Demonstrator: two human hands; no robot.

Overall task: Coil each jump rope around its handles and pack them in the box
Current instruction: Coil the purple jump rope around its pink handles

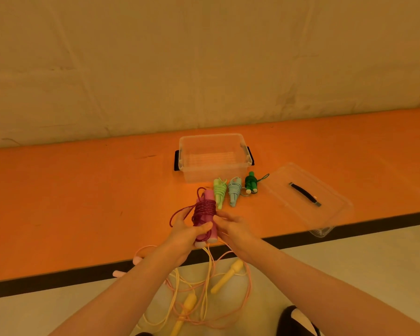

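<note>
My left hand grips the pink handles of a jump rope, which has dark red cord coiled around them and a loose loop hanging to the left. My right hand touches the bundle's right side with its fingers; I cannot tell whether it pinches the cord. Three coiled ropes lie on the orange mat: light green, light blue and dark green. Behind them stands the clear box, open with nothing inside.
The clear lid with a black handle lies to the right, overhanging the mat's edge. On the pale floor below my arms lie uncoiled yellow rope and pink rope in a tangle. A tan wall rises behind the mat.
</note>
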